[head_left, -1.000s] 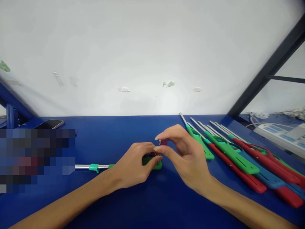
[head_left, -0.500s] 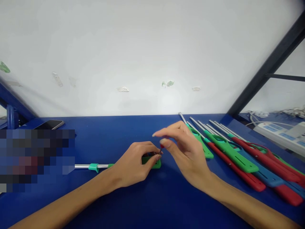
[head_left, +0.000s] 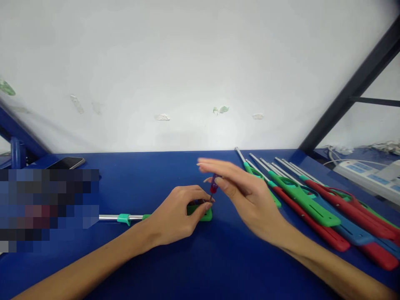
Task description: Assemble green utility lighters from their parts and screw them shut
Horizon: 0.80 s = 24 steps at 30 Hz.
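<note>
A green lighter (head_left: 206, 215) with a metal tube (head_left: 108, 217) and a teal piece (head_left: 124, 218) lies across the blue table. My left hand (head_left: 179, 212) covers its middle, fingers pinched round the green handle and the thin shaft of a small screwdriver. My right hand (head_left: 250, 196) holds that screwdriver (head_left: 214, 183) by its purple and red handle, between thumb and fingers. The screwdriver stands nearly upright, its tip hidden by my left fingertips at the handle's right end.
Several long lighters with red, green and blue handles (head_left: 318, 208) lie in a row on the right. A phone (head_left: 73, 162) rests at the back left, beside a blurred-out patch. A white power strip (head_left: 368, 177) is at the far right.
My right fingers have straightened and shifted round the screwdriver, and more of its purple handle shows. My left hand and the green lighter are nearly where they were.
</note>
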{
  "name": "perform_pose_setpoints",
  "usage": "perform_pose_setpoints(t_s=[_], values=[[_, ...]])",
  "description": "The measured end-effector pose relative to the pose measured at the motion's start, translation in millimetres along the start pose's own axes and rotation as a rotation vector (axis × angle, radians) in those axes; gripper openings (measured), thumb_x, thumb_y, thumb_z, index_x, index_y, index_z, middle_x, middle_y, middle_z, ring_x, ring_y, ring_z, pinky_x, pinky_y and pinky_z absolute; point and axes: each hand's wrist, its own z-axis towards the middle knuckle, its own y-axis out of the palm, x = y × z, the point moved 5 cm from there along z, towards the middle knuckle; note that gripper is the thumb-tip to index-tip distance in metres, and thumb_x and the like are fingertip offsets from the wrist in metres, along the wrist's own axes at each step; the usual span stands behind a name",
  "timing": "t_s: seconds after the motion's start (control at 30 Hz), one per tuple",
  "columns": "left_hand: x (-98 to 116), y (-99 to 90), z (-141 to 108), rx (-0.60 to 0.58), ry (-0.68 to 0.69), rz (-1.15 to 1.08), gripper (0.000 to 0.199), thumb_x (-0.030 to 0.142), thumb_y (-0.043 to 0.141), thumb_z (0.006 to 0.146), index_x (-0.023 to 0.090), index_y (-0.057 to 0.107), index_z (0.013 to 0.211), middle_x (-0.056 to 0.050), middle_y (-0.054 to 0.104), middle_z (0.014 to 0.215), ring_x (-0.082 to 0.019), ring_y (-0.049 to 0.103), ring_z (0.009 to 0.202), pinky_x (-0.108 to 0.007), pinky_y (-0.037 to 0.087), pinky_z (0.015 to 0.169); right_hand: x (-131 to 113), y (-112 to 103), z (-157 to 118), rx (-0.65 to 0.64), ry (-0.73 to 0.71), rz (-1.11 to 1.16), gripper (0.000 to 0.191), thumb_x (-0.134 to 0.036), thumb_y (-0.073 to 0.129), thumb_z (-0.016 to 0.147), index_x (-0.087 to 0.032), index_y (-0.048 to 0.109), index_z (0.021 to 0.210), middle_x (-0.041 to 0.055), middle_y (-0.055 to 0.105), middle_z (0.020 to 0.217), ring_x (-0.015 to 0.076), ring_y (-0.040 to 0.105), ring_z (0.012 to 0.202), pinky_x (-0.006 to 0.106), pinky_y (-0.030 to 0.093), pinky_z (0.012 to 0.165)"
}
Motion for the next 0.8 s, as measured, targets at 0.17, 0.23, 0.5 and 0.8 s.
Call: perform_pose_setpoints(t_s=[0.17, 0.23, 0.5, 0.8], values=[[-2.0, 1.8, 0.2, 0.002, -0.009, -0.001, 0.022, 0.027, 0.054, 0.103, 0.021, 0.075, 0.100, 0.000, 0.075, 0.090, -0.015, 0.067, 0.079, -0.028, 0.048, 0.076, -0.1, -4.1, -2.3, 0.131, -0.011, 0.004, 0.023, -0.019, 0.064, 0.101, -0.034, 0.079, 0.109, 0.0005, 0.072, 0.095, 0.0170, 0.068, 0.086, 0.033, 0.059, 0.075], [-1.6, 1.9, 0.1, 0.000, -0.011, -0.003, 0.021, 0.027, 0.055, 0.103, 0.021, 0.074, 0.098, 0.000, 0.074, 0.089, -0.015, 0.067, 0.079, -0.028, 0.049, 0.076, -2.2, -4.0, -3.3, 0.141, -0.032, -0.037, 0.023, -0.019, 0.068, 0.099, -0.036, 0.079, 0.110, -0.0002, 0.066, 0.088, 0.0156, 0.064, 0.082, 0.031, 0.057, 0.073], [-1.3, 0.9, -0.4, 0.004, 0.003, 0.001, 0.022, 0.028, 0.055, 0.104, 0.021, 0.074, 0.096, -0.001, 0.075, 0.093, -0.017, 0.067, 0.086, -0.030, 0.048, 0.080, -1.1, -3.5, 1.1, -0.022, 0.027, 0.122, 0.037, -0.016, 0.052, 0.107, -0.037, 0.072, 0.130, 0.0005, 0.074, 0.108, 0.0151, 0.069, 0.099, 0.029, 0.058, 0.081], [-2.0, 1.6, 0.7, 0.000, 0.013, 0.007, 0.022, 0.028, 0.055, 0.103, 0.021, 0.074, 0.096, 0.000, 0.074, 0.092, -0.016, 0.067, 0.085, -0.029, 0.048, 0.080, 0.3, -2.4, -1.1, 0.009, 0.003, 0.047, 0.037, -0.020, 0.060, 0.105, -0.039, 0.069, 0.135, -0.0003, 0.068, 0.109, 0.0137, 0.065, 0.101, 0.029, 0.056, 0.086]])
